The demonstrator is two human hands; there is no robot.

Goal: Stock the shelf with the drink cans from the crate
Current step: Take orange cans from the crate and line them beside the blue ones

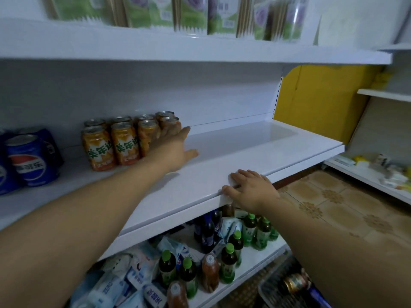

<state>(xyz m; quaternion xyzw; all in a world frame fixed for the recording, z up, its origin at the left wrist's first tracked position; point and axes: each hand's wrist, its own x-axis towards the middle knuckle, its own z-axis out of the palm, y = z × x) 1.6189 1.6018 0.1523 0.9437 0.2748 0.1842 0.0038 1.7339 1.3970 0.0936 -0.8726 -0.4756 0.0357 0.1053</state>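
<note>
Touching cylindrical orange cans (pixel 124 142): left hand (pixel 175 151); right hand (pixel 252 190) on shelf (pixel 244 141).

orange cans (pixel 123 142): upright, on white shelf (pixel 233 150) | dark crate (pixel 272 292): one can (pixel 295 283)

Shelf (pixel 244 147): cola cans (pixel 29 161) at 9 o'clock; fruit-drink cans (pixel 124 138) at 10, left hand (pixel 175 150) touching their right end. Bottles (pixel 229 258) beneath, 6 o'clock; crate (pixel 273 287) at 5.

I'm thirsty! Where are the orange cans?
In the head view, the orange cans stand left of centre on the middle shelf, right of the blue cans, with the left hand at their right side.
</note>
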